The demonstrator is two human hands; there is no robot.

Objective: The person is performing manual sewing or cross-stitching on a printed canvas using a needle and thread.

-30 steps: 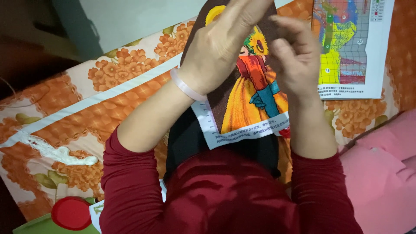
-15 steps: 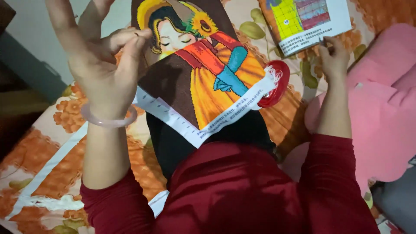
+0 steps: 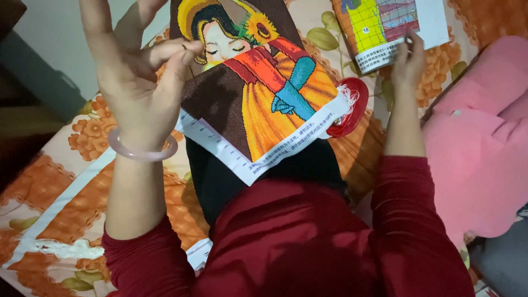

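Note:
A cross-stitch cloth (image 3: 264, 93), showing a figure in an orange dress with a sunflower hat, rests tilted over my lap. My left hand (image 3: 137, 82), with a pale pink bangle on the wrist, is raised at the cloth's left edge. Its thumb and forefinger pinch that edge and the other fingers point up. I cannot see a needle or thread. My right hand (image 3: 407, 58) reaches to the upper right and grips the lower edge of a colour-grid pattern sheet (image 3: 379, 27) lying on the bed.
A red round lid (image 3: 355, 107) holding white threads lies just under the cloth's right corner. An orange floral bedsheet (image 3: 71, 198) covers the surface. A pink blanket (image 3: 478, 143) is bunched at the right. A dark wall edge is at upper left.
A second ago both hands were together on the cloth. My right hand has since left it and gone to the pattern sheet, and my left hand has shifted to the cloth's left edge.

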